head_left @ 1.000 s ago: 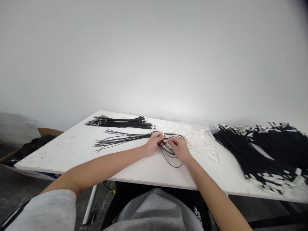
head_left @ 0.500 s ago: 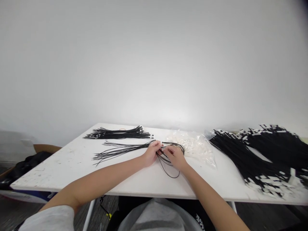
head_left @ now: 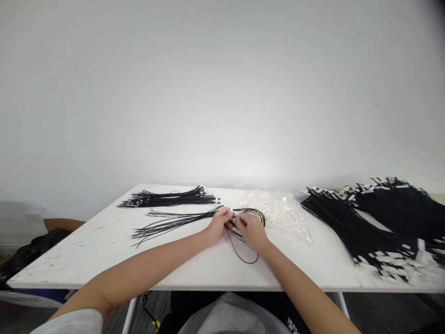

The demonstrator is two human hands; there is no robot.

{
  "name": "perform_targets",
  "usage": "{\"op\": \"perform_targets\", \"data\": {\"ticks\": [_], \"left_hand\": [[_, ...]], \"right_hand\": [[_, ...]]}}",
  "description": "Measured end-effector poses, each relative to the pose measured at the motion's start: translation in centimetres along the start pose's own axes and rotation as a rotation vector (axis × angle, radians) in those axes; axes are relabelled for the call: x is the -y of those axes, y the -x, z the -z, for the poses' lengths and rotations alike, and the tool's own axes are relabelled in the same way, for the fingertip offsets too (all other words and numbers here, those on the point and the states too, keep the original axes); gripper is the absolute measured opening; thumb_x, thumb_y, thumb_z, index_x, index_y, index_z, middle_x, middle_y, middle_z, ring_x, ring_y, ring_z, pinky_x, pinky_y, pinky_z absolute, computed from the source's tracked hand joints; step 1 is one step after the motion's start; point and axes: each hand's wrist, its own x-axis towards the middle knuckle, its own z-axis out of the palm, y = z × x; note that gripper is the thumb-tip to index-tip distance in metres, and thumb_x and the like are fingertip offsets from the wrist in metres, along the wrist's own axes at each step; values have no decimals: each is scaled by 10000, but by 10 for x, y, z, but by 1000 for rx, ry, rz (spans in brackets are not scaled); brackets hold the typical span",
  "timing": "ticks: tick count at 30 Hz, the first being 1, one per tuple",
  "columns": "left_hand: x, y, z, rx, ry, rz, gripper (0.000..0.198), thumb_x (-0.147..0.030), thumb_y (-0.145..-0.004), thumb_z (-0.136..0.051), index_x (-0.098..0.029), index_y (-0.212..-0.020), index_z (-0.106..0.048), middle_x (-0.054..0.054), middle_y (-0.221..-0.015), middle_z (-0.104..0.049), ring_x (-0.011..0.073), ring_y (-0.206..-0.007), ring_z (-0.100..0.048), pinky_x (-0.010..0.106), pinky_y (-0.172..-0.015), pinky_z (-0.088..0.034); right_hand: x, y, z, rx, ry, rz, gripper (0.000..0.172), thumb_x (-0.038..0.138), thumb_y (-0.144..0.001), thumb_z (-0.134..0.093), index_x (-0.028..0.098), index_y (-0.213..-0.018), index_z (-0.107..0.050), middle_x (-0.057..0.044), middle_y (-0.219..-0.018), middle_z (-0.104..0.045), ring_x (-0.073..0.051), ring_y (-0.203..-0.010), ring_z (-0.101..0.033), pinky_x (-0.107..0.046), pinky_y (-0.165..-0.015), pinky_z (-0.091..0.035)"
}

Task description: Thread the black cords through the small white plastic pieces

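Both hands meet at the middle of the white counter (head_left: 86, 250). The left hand (head_left: 218, 225) pinches the gathered end of a thin fan of black wires (head_left: 174, 221), which spreads away to the left. The right hand (head_left: 251, 230) has its grip closed on looped black wires (head_left: 247, 241) that curl near and right of it. Just beyond, a clear bag of small white parts (head_left: 281, 211) lies on the counter. Far left sits one tidy bundle of black wires (head_left: 168, 198); far right, a big heap of black wires with white tags (head_left: 375, 222). A cardboard box (head_left: 55, 226) stands on the floor at left. Behind it all, a plain white wall (head_left: 222, 93).
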Motion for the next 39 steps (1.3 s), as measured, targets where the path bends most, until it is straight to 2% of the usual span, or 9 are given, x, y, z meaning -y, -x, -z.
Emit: {"op": "perform_targets", "data": {"ticks": [9, 13, 17, 20, 24, 28, 32, 35, 39], "left_hand": [[-2, 1, 0, 0, 22, 31, 224, -302, -665, -684, -139, -684, -531, -1, -631, -518, 73, -561, -487, 178, -497, -335], [-5, 2, -2, -11, 88, 37, 200, -273, -667, -682, -137, -673, -536, 4, -660, -520, 75, -574, -491, 188, -528, -387], [-6, 4, -4, -11, 115, 22, 195, -261, -659, -688, -143, -649, -534, -6, -643, -512, 72, -536, -480, 280, -680, -471], [-8, 7, -5, 29, 68, 46, 186, -279, -666, -675, -143, -649, -549, -12, -603, -499, 60, -461, -432, 314, -689, -479], [-11, 10, -4, 73, 61, 41, 123, -252, -680, -632, -136, -681, -591, -13, -593, -492, 48, -441, -387, 292, -650, -468], [-18, 3, 3, -16, 117, 44, 170, -46, -551, -616, -135, -691, -581, -58, -501, -416, 30, -421, -334, 202, -535, -398], [-28, -9, 12, -115, 186, 2, 171, -51, -577, -628, -145, -687, -537, -60, -496, -423, 42, -442, -384, 223, -593, -425], [-33, -13, 11, -162, 169, -14, 201, -96, -592, -675, -155, -695, -513, -42, -542, -471, 74, -503, -471, 246, -611, -438], [-31, -7, 2, -92, 130, -4, 210, -99, -592, -692, -149, -693, -515, -34, -586, -494, 63, -525, -466, 273, -708, -451]], "right_hand": [[-5, 0, -7, 5, 126, 15, 265, 257, -844, -403, 196, -607, -507, 3, -605, -560, -112, -578, -466, -228, -543, -262], [-7, 1, -3, -96, 272, 44, 169, 286, -831, -434, 217, -800, -585, -27, -779, -604, -141, -662, -507, -248, -541, -275], [-8, 0, 7, -260, 487, 124, 314, 227, -795, -465, 224, -1102, -533, -73, -1044, -567, -222, -923, -481, -306, -718, -337], [-11, -2, 15, -323, 498, 122, 281, 205, -788, -477, 226, -1053, -569, -82, -1107, -541, -254, -999, -446, -378, -825, -312], [-22, -7, 23, -419, 83, 15, 157, 223, -796, -461, 198, -843, -608, -66, -958, -573, -190, -873, -514, -345, -796, -377], [-36, -16, 35, -671, -695, -323, 273, 414, -826, -416, 188, -873, -563, -37, -860, -603, -142, -684, -579, -337, -706, -465], [-53, -19, 60, -700, -1464, -489, 403, 532, -851, -313, 216, -916, -554, -3, -751, -638, -140, -733, -632, -371, -791, -486], [-62, -15, 80, -716, -1779, -429, 320, 449, -877, -333, 246, -856, -579, 39, -732, -644, -92, -752, -629, -339, -846, -480], [-50, -10, 80, -739, -1884, -246, 210, 408, -844, -456, 259, -856, -604, 59, -723, -649, -73, -783, -623, -303, -881, -470]]}}
